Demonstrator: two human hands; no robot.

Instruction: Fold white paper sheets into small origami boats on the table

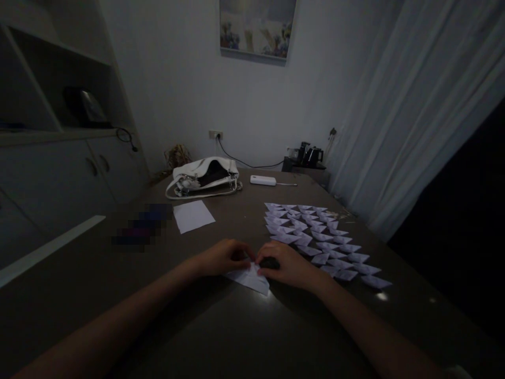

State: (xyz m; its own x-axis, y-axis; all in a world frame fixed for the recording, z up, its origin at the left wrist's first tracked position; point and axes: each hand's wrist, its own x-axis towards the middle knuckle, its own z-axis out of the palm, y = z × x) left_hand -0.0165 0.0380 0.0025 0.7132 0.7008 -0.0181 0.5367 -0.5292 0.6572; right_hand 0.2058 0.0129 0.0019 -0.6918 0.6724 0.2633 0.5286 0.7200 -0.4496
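A folded piece of white paper (252, 280) lies on the dark tabletop close in front of me, its lower edge slanting down to a corner on the right. My left hand (226, 256) pinches its upper part from the left, fingers bent. From the right, my right hand (286, 263) grips the same paper, thumb and fingertips close to those of the left. The fingers hide the top of the fold. Several folded paper boats (315, 231) stand in rows just beyond my right hand.
A white sheet stack (194, 216) lies left of centre, with a white handbag (207, 176) behind it. A white power bank (263, 180) with a short cable sits at the back. A blurred-out patch (142, 226) covers something at the left. Curtains hang on the right.
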